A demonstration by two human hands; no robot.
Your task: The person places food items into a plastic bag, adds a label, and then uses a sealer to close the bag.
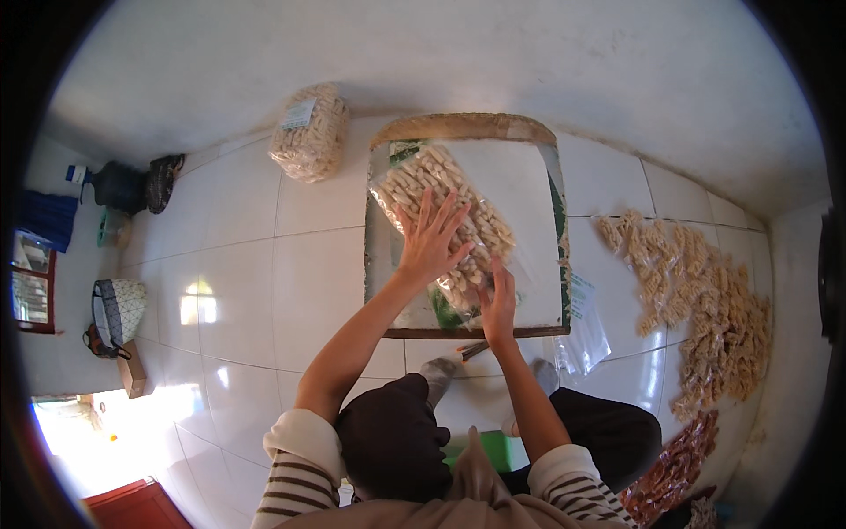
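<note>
Your left hand lies flat on the clear bag of pale sticks, fingers spread and gripping nothing, a pose that probably steadies the loose contents by pressing from above. Your right hand touches the bag's lower right side with bent fingers (whether they pinch the plastic, you cannot tell from this angle), and seems set there to check that side. The bag lies aslant on the desk, toward its left half, likely so both palms reach it easily. That desk is low, with a white top, green patches and a worn brown far edge.

Around it runs a floor of glossy white tiles. Flat plastic sleeves lie just beside the desk's right side, perhaps for easy reach. Farther right spreads a heap of tan packs, with reddish-brown packs nearer you. Another filled bag stands by the far wall, left of the desk, and a red-framed window sits at far left.
</note>
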